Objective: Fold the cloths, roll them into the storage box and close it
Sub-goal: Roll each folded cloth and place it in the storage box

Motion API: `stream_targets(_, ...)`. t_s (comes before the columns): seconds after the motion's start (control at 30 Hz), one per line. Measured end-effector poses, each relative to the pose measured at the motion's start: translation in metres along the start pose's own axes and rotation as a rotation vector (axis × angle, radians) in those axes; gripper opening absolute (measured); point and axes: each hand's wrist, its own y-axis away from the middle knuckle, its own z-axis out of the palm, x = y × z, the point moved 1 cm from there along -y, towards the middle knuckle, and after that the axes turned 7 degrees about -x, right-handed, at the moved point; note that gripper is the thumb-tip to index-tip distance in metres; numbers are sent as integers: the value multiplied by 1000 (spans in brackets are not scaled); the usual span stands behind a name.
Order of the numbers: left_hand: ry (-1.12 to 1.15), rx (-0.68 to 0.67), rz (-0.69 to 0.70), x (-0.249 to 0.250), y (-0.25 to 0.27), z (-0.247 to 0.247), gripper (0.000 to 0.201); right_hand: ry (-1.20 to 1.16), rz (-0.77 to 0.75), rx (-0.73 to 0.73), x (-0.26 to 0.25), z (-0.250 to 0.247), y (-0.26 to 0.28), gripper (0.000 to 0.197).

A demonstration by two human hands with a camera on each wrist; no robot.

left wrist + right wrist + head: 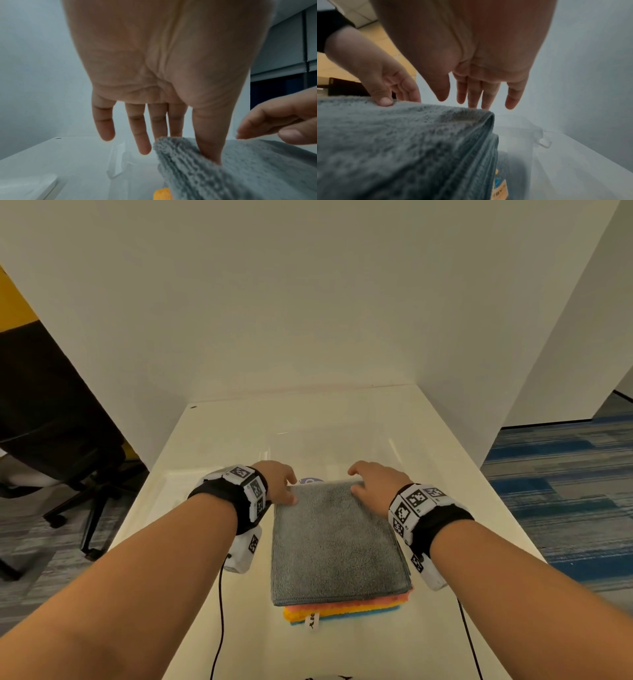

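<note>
A stack of folded cloths lies on the white table [462,628]. The grey cloth [339,546] [257,175] [393,148] is on top, and pink, yellow and blue edges [342,613] show beneath it. My left hand [291,489] [188,148] is at its far left corner, thumb pressing on top and straight fingers reaching past the edge. My right hand [356,479] [453,94] hovers at the far right corner with straight fingers hanging over the edge. A clear storage box [394,446] [530,135] [118,162] stands just behind the stack.
White partition walls [308,320] close off the back and both sides of the table. A black office chair [68,467] stands on the floor to the left. Black cables [221,611] trail from both wrist units toward the near edge.
</note>
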Motion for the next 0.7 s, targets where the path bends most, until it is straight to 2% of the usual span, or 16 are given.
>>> stream_targets(0.13,-22,35,12,2,-3,-4,50,79,-2,-56,0,6,-8,44)
stream_targets(0.2,-53,27,18,3,-2,-5,47,89,17,-36,1,6,-11,44)
stream_targets(0.33,-58,14,49,6,-1,-9,38,89,-19,43,1,1,-12,26)
stream_targets(0.43,-20,26,92,3,-3,-12,16,89,-75,99,4,-4,-11,18)
stream_targets(0.5,-14,22,130,2,-4,-12,29,129,-114,114,6,-4,-9,24)
stream_targets(0.6,-101,-77,156,6,-3,-9,34,214,-159,70,6,-3,-7,32)
stream_targets(0.7,-146,-210,170,8,-3,-3,22,237,-171,-40,5,0,-5,30)
